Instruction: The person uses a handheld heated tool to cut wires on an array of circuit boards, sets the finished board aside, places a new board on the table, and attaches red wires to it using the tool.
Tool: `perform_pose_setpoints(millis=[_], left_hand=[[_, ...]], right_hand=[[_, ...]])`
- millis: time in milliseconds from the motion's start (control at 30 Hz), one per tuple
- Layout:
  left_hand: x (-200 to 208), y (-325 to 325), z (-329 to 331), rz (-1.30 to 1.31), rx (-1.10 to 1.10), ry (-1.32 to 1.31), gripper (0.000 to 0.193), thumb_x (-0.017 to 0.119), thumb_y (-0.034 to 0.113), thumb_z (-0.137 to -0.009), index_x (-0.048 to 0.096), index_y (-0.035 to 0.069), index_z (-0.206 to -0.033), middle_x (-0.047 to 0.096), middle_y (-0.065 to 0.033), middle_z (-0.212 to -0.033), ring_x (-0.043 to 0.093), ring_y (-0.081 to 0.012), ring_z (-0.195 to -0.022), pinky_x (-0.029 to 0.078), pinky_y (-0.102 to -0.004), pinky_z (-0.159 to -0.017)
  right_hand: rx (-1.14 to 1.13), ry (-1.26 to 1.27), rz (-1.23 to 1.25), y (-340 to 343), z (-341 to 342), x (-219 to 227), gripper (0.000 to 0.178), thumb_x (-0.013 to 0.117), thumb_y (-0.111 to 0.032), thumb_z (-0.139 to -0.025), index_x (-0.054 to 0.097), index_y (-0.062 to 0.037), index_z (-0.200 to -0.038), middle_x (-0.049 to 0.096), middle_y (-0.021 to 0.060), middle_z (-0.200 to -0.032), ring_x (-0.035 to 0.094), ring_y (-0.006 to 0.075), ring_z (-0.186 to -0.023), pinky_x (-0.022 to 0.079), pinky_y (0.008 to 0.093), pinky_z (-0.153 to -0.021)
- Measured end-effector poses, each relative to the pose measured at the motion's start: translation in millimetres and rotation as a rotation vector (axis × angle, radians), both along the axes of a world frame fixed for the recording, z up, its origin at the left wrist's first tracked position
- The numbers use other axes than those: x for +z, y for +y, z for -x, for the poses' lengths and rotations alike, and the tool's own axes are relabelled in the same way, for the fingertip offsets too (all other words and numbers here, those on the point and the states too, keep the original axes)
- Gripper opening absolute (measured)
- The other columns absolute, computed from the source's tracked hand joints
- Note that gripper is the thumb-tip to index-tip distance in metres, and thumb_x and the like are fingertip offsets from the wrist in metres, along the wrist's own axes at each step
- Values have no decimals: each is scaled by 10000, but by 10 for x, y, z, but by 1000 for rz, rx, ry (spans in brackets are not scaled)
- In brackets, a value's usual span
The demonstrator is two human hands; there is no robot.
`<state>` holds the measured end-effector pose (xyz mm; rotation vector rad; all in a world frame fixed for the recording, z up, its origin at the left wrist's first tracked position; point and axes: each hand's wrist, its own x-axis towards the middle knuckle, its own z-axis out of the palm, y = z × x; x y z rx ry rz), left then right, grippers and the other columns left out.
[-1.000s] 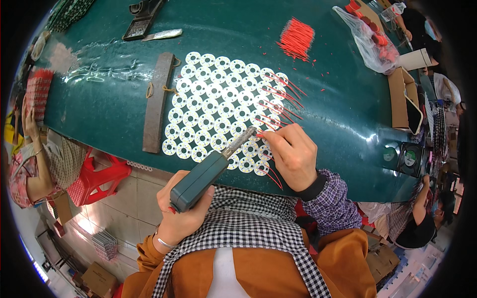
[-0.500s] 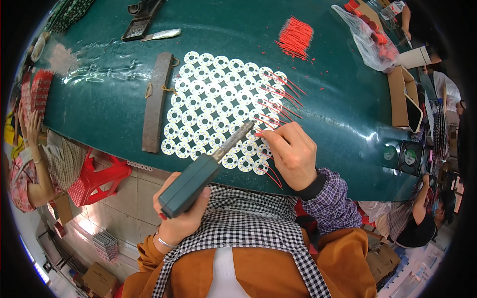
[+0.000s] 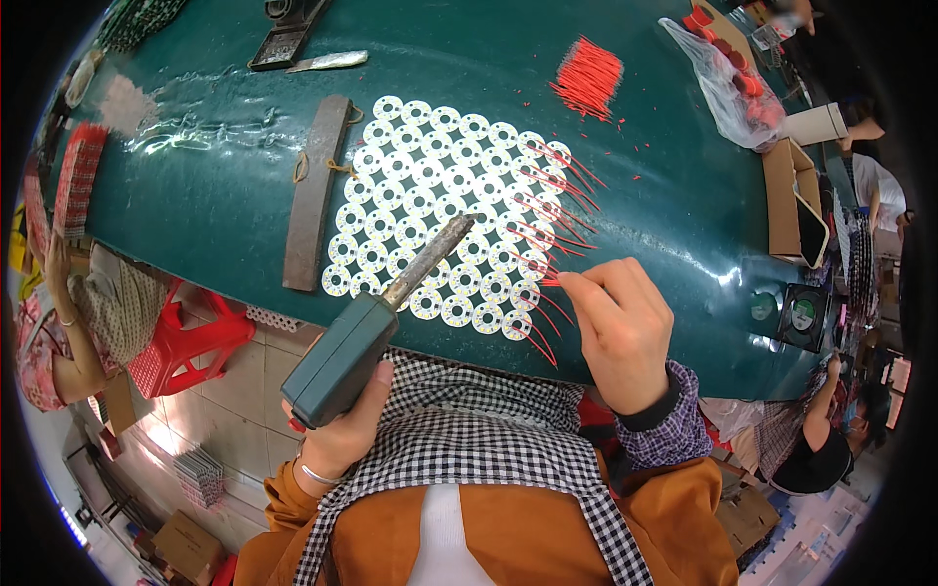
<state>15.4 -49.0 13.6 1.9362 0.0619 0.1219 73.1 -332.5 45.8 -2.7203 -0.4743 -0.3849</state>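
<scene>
My left hand (image 3: 347, 430) is wrapped round a dark green soldering gun (image 3: 337, 363). Its metal tip hovers over a sheet of round white LED boards (image 3: 409, 176) that lies on the green table. Several boards along the sheet's right side have thin red wires (image 3: 543, 344) sticking out to the right. Just off that side, my right hand (image 3: 625, 332) has thumb and forefinger pinched on a short red wire (image 3: 550, 282). Whether the wire's far end touches a board I cannot tell.
A flat metal bar (image 3: 315, 210) lies along the sheet's left side. Beyond the sheet is a heap of red wires (image 3: 588, 80). A cardboard box (image 3: 785, 205) and a plastic bag (image 3: 718, 93) lie to the right. Co-workers sit at both sides; a red stool (image 3: 191, 342) stands left.
My right hand has drawn back to the right, away from the boards, with a red wire between its fingers. The soldering gun has shifted left and its tip has left the wired boards.
</scene>
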Motion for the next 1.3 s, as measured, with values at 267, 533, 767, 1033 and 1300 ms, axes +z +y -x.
perform_pose_setpoints(millis=[267,533,767,1033,1300], left_hand=[[117,-9,-74,-9,-98,98,278,800,37,-816,717,-40,-1070,719,-120,-992,688,-177,-814,541,-274,-732],[71,-32,-91,-5,-140,53,235,794,-6,-807,707,-49,-1022,709,-115,-961,674,-161,-796,532,-277,-702],[72,-48,-99,-39,-187,51,203,789,-22,-796,700,-41,-977,691,-97,-892,647,-156,-731,501,-271,-654],[35,-55,-128,-17,-186,48,197,790,-22,-793,706,-28,-970,670,-86,-860,621,-148,-699,485,-274,-630],[156,14,-73,21,-123,42,199,803,25,-821,694,-17,-982,679,-76,-880,654,-132,-760,524,-280,-683]], right_hand=[[83,-63,-240,179,-97,-388,230,741,33,-750,745,-36,-970,624,49,-809,625,229,-731,510,350,-621],[80,-84,-207,192,-114,-516,239,735,18,-744,747,-42,-975,623,37,-807,629,217,-737,508,345,-630],[75,-80,-178,195,-90,-520,235,729,8,-743,744,-38,-973,617,38,-812,623,216,-742,500,344,-638],[67,-81,-162,198,-103,-511,233,725,5,-742,740,-30,-971,612,41,-811,621,220,-740,502,351,-635],[70,-59,-137,253,-134,-435,234,704,-14,-741,740,-41,-970,610,68,-817,616,255,-750,496,379,-642]])
